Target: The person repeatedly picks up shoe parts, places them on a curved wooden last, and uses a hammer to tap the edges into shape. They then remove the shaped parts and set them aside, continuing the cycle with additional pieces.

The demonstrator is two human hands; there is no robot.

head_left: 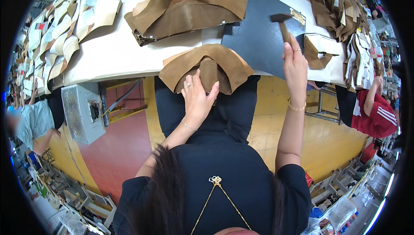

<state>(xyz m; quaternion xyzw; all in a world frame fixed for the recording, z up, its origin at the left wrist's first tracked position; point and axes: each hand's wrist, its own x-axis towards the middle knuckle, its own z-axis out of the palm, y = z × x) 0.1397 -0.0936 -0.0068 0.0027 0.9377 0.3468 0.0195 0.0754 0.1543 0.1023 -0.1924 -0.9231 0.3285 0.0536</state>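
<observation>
My right hand (295, 60) is closed round the wooden handle of a hammer (282, 18), its dark head raised over a black board (258, 41) on the table. With my left hand (197, 95) I hold a brown leather shoe upper (233, 68) at the table's front edge, above my lap. The fingers lie on its middle part and the thumb is at the near edge; what is under them is hidden. The upper is curved like an arch, with a tongue-shaped piece in its centre. Beyond it rests a stack of similar brown leather pieces (185, 17).
Cut leather pieces with pale backs (77, 24) are piled at the left. More brown bundles (336, 6) and a single piece (319, 52) are at the right. A metal box (79, 114) hangs below the table. Two people sit nearby, one in red (373, 112).
</observation>
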